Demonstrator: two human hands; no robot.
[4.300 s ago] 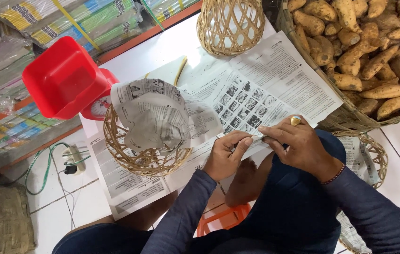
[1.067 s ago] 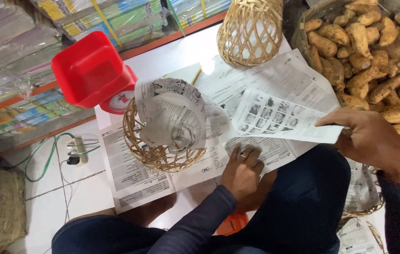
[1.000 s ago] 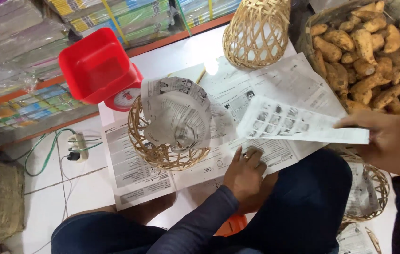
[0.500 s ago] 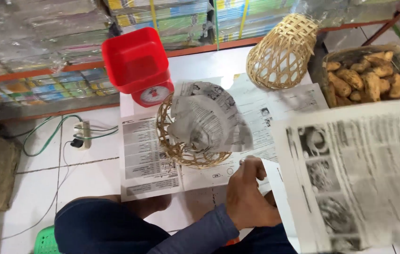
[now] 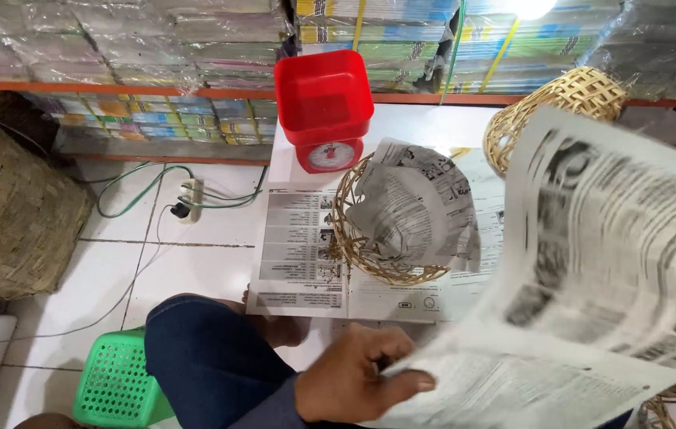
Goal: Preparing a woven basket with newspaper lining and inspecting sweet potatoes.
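**Q:** At far left, what frames the scene, and what follows rightward?

**A:** A large woven basket (image 5: pixel 12 214) stands on the tiled floor (image 5: pixel 195 262); a green perforated stool (image 5: pixel 115 381) sits beside the person's blue-clad knee (image 5: pixel 211 357). Further right come a red kitchen scale (image 5: pixel 324 111), then a small rattan basket (image 5: pixel 386 238) lined with newspaper, resting on printed sheets (image 5: pixel 298 254); an upturned rattan basket (image 5: pixel 560 103) lies behind.

**Q:** Where does the held sheet lie relative to the fingers?

**A:** The left hand (image 5: pixel 354 381) pinches the lower left edge of a loose newspaper sheet (image 5: pixel 616 270), thumb and fingers closed on the paper. From that grip the sheet extends up and to the right, its long axis running diagonally, blurred, and raised in front of the lined basket's right side. The right hand is hidden behind the sheet, so its fingers cannot be judged; the left is the only hand visibly on it.
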